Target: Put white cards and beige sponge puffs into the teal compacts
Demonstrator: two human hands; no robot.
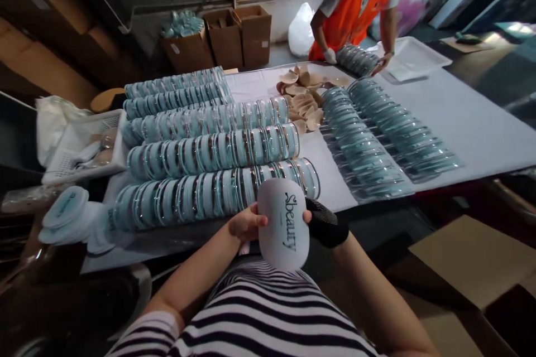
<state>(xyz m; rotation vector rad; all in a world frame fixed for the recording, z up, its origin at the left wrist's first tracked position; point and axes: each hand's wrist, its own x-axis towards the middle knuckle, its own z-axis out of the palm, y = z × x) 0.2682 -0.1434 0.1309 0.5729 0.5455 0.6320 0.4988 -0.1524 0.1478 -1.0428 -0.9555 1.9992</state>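
Lettered white piece (283,234) before a striped shirt (259,312), left hand (246,223) and gloved right hand (325,221) pinching its sides, fingers behind hidden, nearest stacked row (188,198) partly covered, white tabletop (477,114) stretching right, corner cut off

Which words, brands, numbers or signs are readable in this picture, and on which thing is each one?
"Sbeauty", stylised, spelling not certain: on the held white piece, turned sideways.
Line beside it: too small to read.
Print on the white pile at left: too blurred.
Carton labels: too small.
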